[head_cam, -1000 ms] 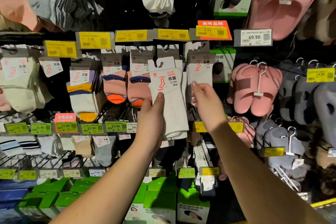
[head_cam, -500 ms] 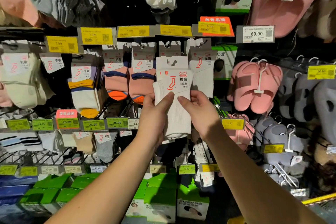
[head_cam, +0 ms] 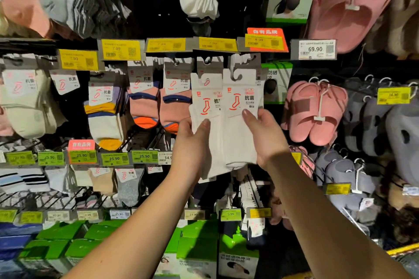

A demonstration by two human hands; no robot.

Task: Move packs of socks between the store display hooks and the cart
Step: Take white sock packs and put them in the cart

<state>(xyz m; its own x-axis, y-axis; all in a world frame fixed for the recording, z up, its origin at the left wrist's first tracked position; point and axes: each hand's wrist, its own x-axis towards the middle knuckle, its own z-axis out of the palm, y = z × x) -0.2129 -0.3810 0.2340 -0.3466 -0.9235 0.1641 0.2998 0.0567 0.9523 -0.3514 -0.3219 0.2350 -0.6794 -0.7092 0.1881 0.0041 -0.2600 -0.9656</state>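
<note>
1. At mid-frame, two white sock packs, the left pack (head_cam: 205,106) and the right pack (head_cam: 240,106), overlap below the display hooks (head_cam: 207,60); they look light and floppy, best held near the stiff card header.
2. Left of centre, the left hand (head_cam: 192,149) pinches the left pack, thumb in front.
3. Right of centre, the right hand (head_cam: 264,136) grips the right pack likewise.

I see two white sock packs held side by side against the hook wall. Left hand (head_cam: 192,149) grips the left pack (head_cam: 205,106), thumb on its front. Right hand (head_cam: 265,140) grips the right pack (head_cam: 240,106), thumb at its label. Orange socks (head_cam: 145,108) hang just left; pink slippers (head_cam: 315,113) hang right. Yellow tags (head_cam: 121,48) line the rail above.
</note>
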